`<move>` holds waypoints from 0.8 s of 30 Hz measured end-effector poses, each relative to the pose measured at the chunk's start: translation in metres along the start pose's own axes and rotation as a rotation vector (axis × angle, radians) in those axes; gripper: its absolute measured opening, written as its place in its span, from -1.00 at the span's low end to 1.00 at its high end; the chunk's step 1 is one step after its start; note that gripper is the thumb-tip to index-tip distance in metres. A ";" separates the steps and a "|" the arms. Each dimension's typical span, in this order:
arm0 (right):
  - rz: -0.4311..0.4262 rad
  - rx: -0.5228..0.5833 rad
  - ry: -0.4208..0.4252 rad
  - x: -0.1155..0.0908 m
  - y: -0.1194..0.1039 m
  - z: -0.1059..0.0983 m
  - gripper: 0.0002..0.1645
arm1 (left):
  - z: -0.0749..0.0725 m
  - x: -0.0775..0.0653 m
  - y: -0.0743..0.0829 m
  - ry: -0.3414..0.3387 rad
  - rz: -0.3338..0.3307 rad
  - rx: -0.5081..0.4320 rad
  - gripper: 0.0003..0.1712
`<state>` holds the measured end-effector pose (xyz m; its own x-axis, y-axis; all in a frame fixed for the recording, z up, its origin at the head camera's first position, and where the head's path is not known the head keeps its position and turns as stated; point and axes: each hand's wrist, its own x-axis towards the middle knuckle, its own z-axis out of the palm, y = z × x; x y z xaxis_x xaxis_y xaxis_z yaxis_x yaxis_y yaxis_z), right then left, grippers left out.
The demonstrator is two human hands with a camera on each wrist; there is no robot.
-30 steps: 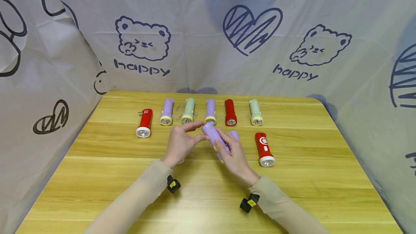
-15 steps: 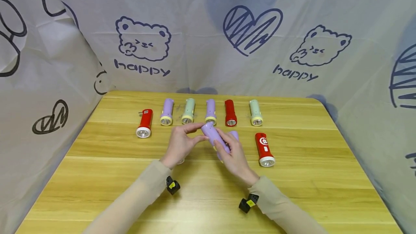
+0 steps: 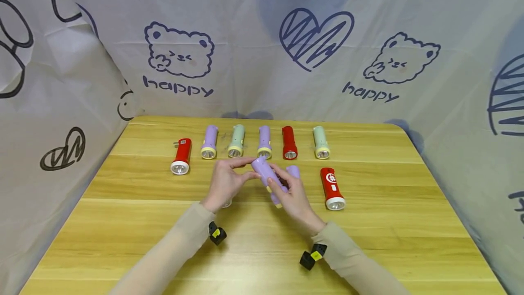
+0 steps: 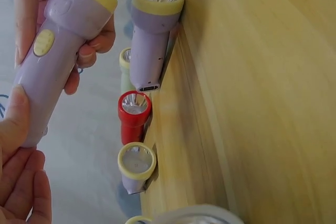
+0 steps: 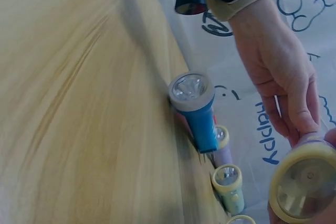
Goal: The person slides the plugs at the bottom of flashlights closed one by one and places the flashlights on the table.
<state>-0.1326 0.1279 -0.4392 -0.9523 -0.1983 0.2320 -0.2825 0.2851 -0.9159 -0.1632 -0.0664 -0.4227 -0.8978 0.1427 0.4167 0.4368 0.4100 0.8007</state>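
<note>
A light purple flashlight [image 3: 267, 172] with a yellow head rim is held up in both hands over the middle of the table. My left hand [image 3: 226, 181] pinches its tail end between thumb and fingers. Around the body near the head, my right hand [image 3: 294, 195] grips it. The yellow side switch [image 4: 44, 42] shows in the left wrist view, and the clear lens [image 5: 307, 184] in the right wrist view. Partly hidden behind my right hand lies another purple flashlight [image 3: 293, 171]. A blue flashlight [image 5: 198, 116] lies by my left hand, mostly covered by it in the head view.
Along the back of the wooden table [image 3: 262, 258] several flashlights lie in a row: purple [image 3: 209, 141], green [image 3: 236, 140], purple [image 3: 264, 140], red [image 3: 289, 142] and green [image 3: 321, 141]. Red flashlights with white rims lie at left [image 3: 181, 156] and right [image 3: 332, 189].
The held purple flashlight has shifted very slightly to the left, with both hands keeping their grip. Everything on the table stays where it was.
</note>
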 end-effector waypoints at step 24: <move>0.300 0.187 -0.327 0.009 -0.016 -0.021 -0.40 | -0.018 0.011 0.002 -0.261 -0.148 -0.165 -0.52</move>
<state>-0.1391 0.1409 -0.4155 -0.8938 -0.4263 -0.1394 0.0534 0.2073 -0.9768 -0.1710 -0.0805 -0.4084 -0.9269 0.3273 0.1838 0.2850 0.2948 0.9121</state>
